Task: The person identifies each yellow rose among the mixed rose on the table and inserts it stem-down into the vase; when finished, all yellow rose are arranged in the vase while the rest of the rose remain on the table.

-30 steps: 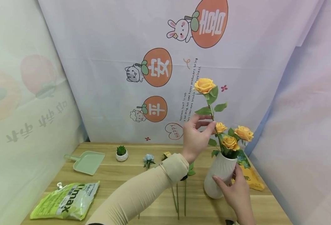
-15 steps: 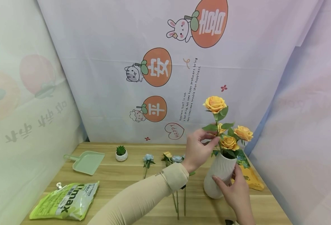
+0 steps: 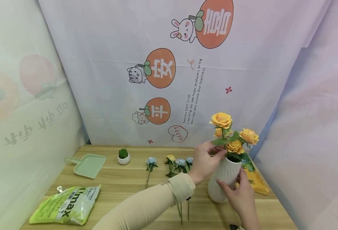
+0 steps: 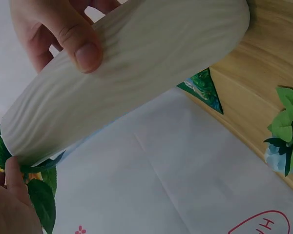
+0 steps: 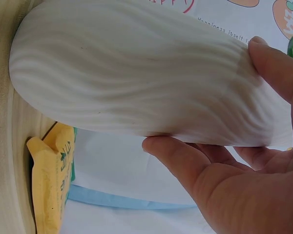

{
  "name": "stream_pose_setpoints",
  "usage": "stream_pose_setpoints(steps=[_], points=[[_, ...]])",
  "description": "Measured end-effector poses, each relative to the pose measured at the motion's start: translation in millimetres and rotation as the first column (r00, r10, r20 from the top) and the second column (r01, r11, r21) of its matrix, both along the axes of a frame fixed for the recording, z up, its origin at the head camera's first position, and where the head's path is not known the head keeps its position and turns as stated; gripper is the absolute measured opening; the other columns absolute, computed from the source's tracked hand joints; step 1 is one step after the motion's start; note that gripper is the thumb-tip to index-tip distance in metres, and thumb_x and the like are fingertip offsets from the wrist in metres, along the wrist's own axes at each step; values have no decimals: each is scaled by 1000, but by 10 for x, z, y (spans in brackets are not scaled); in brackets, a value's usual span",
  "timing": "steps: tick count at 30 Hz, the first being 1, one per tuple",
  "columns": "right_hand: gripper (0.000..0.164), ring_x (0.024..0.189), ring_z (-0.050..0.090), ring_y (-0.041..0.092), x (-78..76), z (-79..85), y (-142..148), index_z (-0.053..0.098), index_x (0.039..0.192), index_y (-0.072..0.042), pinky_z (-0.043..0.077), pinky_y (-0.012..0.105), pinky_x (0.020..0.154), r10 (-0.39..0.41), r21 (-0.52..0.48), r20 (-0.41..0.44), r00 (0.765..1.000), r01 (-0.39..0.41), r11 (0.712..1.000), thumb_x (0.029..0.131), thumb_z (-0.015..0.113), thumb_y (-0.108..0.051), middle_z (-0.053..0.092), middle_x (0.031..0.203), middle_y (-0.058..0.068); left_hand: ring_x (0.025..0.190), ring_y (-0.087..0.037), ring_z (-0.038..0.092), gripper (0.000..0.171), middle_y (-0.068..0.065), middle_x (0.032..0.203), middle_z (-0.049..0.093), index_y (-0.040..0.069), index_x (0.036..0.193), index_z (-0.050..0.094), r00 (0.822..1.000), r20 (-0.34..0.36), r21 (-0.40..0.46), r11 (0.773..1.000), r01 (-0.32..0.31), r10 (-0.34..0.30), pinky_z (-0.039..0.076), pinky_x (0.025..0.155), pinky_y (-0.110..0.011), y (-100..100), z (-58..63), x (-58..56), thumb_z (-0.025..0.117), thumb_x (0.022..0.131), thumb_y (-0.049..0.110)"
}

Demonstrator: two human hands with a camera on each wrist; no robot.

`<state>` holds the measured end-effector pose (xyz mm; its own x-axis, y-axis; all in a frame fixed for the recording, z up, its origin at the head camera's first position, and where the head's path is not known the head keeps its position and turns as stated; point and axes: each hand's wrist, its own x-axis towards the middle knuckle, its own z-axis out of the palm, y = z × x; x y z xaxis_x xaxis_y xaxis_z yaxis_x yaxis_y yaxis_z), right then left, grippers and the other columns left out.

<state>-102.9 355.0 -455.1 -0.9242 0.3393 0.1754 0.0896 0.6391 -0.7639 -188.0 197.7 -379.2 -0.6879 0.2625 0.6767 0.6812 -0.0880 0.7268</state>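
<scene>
In the head view a tall white ribbed vase leans slightly to the right with several yellow roses in it. My left hand pinches the stem of one yellow rose just above the vase's mouth; the stem's lower end is hidden. My right hand grips the vase's side, thumb at the front. The left wrist view shows the vase lying slantwise, with the right hand's thumb on its wall and my left hand by the rim. In the right wrist view, fingers touch the vase on two sides.
Blue roses and a yellow rose lie left of the vase. Farther left are a potted succulent, a green dustpan and a green bag. A yellow packet lies behind the vase. Printed cloth encloses the table.
My left hand has moved down with the rose, and its bloom has sunk close to the other roses. The right hand and the vase have stayed about where they were.
</scene>
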Motion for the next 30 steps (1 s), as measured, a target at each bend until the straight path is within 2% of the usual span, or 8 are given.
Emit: stream_pose_setpoints(steps=[5,7,11,15,18,23,26,30], points=[[115,140,49,58,-2,-3,-5,18,170,-3,51,72,104,0,-5,-11,1000,0,1000,91,85,-54,40,162,32,91,1,75,25,-5,111,80,7,123,81,999,-50,24,1000,-5,6,63,77,-20,-33,-9,-33,79,99,2],[114,139,50,58,0,-2,-11,20,169,-2,52,71,103,-4,-1,-23,1000,4,1000,91,85,-55,41,161,33,91,0,76,15,-5,109,81,7,111,82,997,-78,18,1000,-20,22,63,78,-20,-58,-18,-46,79,98,1],[115,139,50,57,1,1,-14,19,170,-3,52,71,103,-9,3,-24,1000,9,1000,92,84,-55,41,162,33,91,-4,77,19,-7,107,81,7,116,82,998,-58,36,999,18,-16,64,79,-22,-105,-41,-49,79,98,2],[121,141,47,58,-9,6,-13,14,171,-3,50,72,104,-3,-6,-3,1000,3,1000,90,83,-61,37,164,33,88,-1,76,17,-6,105,81,7,115,82,999,-34,48,998,44,-42,65,76,-24,-120,-39,-42,81,98,10],[122,141,47,57,-7,9,-10,14,172,-4,50,72,105,0,-8,-1,1000,0,1000,90,82,-63,37,164,33,87,3,74,14,-3,103,82,7,111,83,998,-51,47,999,26,-24,64,75,-23,-100,-21,-46,82,98,13],[120,141,48,57,4,15,-11,15,171,-3,51,71,105,0,-10,1,1000,0,1000,91,82,-61,37,164,33,85,6,72,14,-1,103,83,8,112,84,996,-91,35,999,-15,18,63,74,-21,-77,-17,-54,82,98,11],[120,141,47,57,5,25,-11,15,171,-3,51,71,105,-1,-13,6,1000,1,1000,91,82,-61,37,164,32,88,4,74,16,-1,105,83,8,115,84,999,-48,40,999,17,-15,64,76,-23,-101,-36,-43,81,99,10],[123,142,46,57,-1,31,-2,12,172,-4,50,71,105,3,-19,24,1000,-2,1000,90,82,-63,36,165,33,95,-2,76,22,-1,110,82,11,122,81,992,72,69,993,96,-101,65,81,-28,-188,-122,-33,80,100,11]])
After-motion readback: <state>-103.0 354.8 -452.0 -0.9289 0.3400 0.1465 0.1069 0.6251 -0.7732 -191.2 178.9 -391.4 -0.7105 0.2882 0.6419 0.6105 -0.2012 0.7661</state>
